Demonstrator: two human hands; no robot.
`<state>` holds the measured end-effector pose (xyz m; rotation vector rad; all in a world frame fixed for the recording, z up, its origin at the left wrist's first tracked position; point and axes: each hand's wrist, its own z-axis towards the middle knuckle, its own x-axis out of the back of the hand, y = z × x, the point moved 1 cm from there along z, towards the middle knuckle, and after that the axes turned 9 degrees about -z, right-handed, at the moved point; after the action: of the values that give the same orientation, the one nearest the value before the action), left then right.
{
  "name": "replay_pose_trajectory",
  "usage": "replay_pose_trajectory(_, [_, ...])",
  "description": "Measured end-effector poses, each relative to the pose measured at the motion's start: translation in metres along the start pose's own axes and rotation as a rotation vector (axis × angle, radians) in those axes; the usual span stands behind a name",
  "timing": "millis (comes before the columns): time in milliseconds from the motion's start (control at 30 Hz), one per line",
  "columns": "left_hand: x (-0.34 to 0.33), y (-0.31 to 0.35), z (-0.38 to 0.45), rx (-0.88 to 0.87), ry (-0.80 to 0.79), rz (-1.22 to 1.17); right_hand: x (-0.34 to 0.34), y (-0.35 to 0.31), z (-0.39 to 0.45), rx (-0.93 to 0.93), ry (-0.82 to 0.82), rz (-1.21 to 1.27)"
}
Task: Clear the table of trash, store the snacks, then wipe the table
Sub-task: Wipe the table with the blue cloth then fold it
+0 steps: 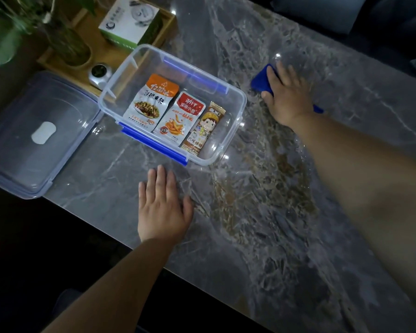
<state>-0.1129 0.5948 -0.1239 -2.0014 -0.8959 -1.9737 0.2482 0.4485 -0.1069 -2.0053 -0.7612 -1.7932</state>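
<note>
The blue cleaning cloth (pixel 262 80) lies flat on the grey marble table (pixel 250 212), its long axis running from upper left toward lower right, with a blue tip showing past the wrist. The right hand (pixel 287 94) presses on it with straight, spread fingers, just right of the clear storage box (pixel 235 121). The left hand (pixel 163 205) rests flat and released on the table near the box's blue latch (pixel 151 145). Three snack packets (pixel 171 114) lie side by side in the box, tops pointing away. The lid (pixel 39 133) lies to the left.
</note>
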Motion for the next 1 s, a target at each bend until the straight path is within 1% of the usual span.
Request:
replay_pose_trajectory(133, [-0.001, -0.001, 0.0, 0.001, -0.009, 0.012, -0.005, -0.002, -0.003, 0.065, -0.048, 0.001])
replay_pose_trajectory(233, [-0.001, 0.0, 0.0, -0.006, -0.016, 0.015, -0.008, -0.014, -0.028, 0.096, -0.056, 0.017])
replay_pose_trajectory(400, [0.0, 0.001, 0.0, -0.015, -0.028, 0.019, -0.011, -0.052, -0.101, 0.184, -0.011, -0.028])
replay_pose_trajectory(600, [0.002, 0.0, 0.0, -0.03, -0.046, 0.001, -0.021, -0.119, -0.201, 0.33, -0.032, -0.025])
replay_pose_trajectory(700, [0.001, -0.001, 0.0, -0.039, -0.055, -0.005, -0.025, -0.141, -0.243, 0.393, -0.027, -0.024])
replay_pose_trajectory(900, [0.005, -0.003, 0.0, -0.041, -0.086, -0.037, -0.032, -0.165, -0.317, 0.514, -0.031, 0.054])
replay_pose_trajectory(967, [0.007, -0.003, 0.001, -0.038, -0.1, -0.067, -0.028, -0.163, -0.321, 0.498, -0.045, 0.146])
replay_pose_trajectory(1000, [0.008, -0.003, 0.001, -0.039, -0.1, -0.086, -0.025, -0.161, -0.318, 0.464, -0.065, 0.244])
